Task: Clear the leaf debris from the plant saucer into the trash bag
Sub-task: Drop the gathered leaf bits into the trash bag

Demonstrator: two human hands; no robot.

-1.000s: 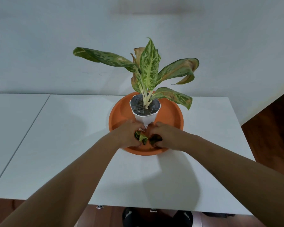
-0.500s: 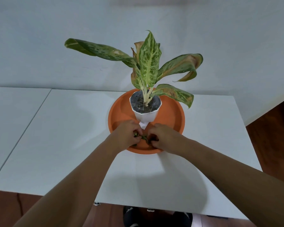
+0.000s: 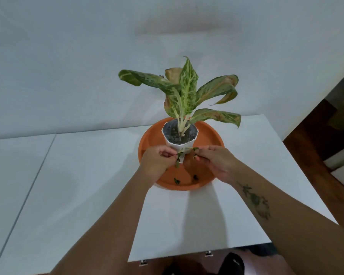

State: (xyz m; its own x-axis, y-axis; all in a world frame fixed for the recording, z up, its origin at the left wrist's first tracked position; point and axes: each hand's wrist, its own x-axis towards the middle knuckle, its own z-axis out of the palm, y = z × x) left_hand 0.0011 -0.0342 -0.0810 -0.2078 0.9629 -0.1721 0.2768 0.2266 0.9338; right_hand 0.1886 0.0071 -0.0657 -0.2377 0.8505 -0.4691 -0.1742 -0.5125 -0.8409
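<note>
An orange plant saucer (image 3: pixel 151 135) sits on the white table and carries a white pot (image 3: pixel 180 144) with a green speckled plant (image 3: pixel 187 90). My left hand (image 3: pixel 157 160) and my right hand (image 3: pixel 214 161) hover just above the saucer's near half, in front of the pot. Both pinch green leaf scraps (image 3: pixel 179 157) that stretch and dangle between them. Two small leaf bits (image 3: pixel 176 181) still lie on the saucer floor near its front rim. No trash bag is in view.
The white table (image 3: pixel 87 175) meets a second white table (image 3: pixel 12 165) on the left at a narrow seam. A pale wall rises behind. Brown floor (image 3: pixel 314 147) and dark furniture lie to the right; dark shoes (image 3: pixel 232 263) show below the table's front edge.
Both hands have risen from the saucer floor with leaf scraps pinched in the fingers. The view has shifted, so the plant sits further right and looks further away.
</note>
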